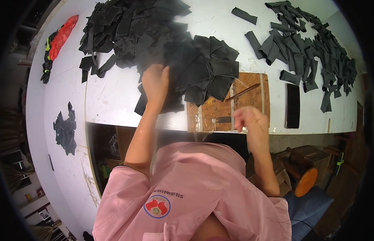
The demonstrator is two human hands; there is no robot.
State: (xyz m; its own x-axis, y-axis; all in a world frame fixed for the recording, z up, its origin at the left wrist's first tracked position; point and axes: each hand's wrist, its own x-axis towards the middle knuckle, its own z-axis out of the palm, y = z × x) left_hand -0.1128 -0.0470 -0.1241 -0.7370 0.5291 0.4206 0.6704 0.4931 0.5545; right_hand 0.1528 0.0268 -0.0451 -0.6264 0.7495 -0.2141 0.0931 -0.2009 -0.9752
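Observation:
My left hand (155, 84) is at the near edge of a big heap of black fabric pieces (132, 34). Its fingers are curled in against the fabric, the thumb is raised at the side, and cloth there is smeared by motion. Over a worn brown board (211, 116), my right hand (253, 122) hovers with loosely bent fingers a little apart and nothing visible in them. A slim brown pointed stick (245, 91) lies across the board. Flat black pieces with stitched edges (213, 76) overlap the board's far left corner.
At the right lie many rolled black fabric tubes (291, 50) and a dark phone-like slab (292, 106). A small black fabric pile (65, 130) and a red plastic bag (63, 38) are on the left. Below the table's right side stand an orange round stool (306, 182) and cardboard boxes (311, 158).

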